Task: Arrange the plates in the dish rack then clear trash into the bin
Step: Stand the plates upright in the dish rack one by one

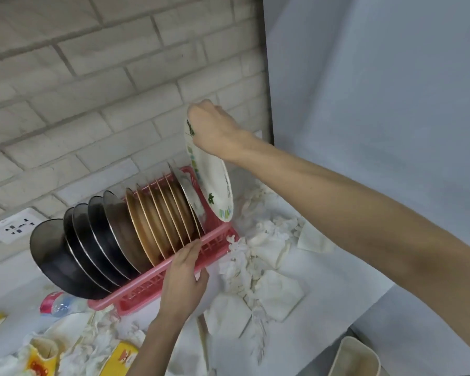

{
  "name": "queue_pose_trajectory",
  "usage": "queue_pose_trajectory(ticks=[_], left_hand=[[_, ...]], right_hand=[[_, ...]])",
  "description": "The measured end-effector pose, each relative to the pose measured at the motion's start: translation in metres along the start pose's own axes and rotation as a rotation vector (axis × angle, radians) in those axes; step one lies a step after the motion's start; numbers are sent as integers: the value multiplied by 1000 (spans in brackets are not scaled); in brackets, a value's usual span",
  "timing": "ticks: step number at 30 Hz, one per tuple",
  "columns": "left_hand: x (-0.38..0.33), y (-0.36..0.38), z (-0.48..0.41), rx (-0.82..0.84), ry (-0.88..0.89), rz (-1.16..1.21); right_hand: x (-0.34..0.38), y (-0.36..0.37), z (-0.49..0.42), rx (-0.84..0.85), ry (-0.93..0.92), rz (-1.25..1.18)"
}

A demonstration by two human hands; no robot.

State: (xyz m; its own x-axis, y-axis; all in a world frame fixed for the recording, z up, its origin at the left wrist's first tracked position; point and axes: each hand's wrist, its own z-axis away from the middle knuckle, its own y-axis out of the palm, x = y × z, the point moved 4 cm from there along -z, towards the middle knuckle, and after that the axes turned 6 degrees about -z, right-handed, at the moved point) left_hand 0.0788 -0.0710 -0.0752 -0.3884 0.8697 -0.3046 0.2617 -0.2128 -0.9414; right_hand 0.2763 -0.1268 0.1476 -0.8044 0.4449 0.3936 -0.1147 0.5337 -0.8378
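A pink dish rack [215,246] stands on a white counter against the brick wall. It holds a row of upright plates: several dark steel plates [73,256] on the left and several tan plates [160,221] on the right. My right hand [215,126] grips the top rim of a white plate with green leaf prints [215,183], held on edge over the rack's right end. My left hand [183,278] rests on the rack's front rail, fingers extended. Crumpled white tissues [258,264] lie on the counter around the rack.
A crushed plastic bottle with a pink label [56,305] lies left of the rack. Yellow wrappers and a paper cup [42,354] sit at the lower left. A beige bin [356,359] stands below the counter's edge at the lower right. A wall socket [14,226] is at the left.
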Motion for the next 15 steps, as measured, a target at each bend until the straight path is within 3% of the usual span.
queue_pose_trajectory(ticks=[15], left_hand=[[13, 3, -2, 10, -15, 115]], right_hand=[[2, 98, -21, 108, 9, 107]])
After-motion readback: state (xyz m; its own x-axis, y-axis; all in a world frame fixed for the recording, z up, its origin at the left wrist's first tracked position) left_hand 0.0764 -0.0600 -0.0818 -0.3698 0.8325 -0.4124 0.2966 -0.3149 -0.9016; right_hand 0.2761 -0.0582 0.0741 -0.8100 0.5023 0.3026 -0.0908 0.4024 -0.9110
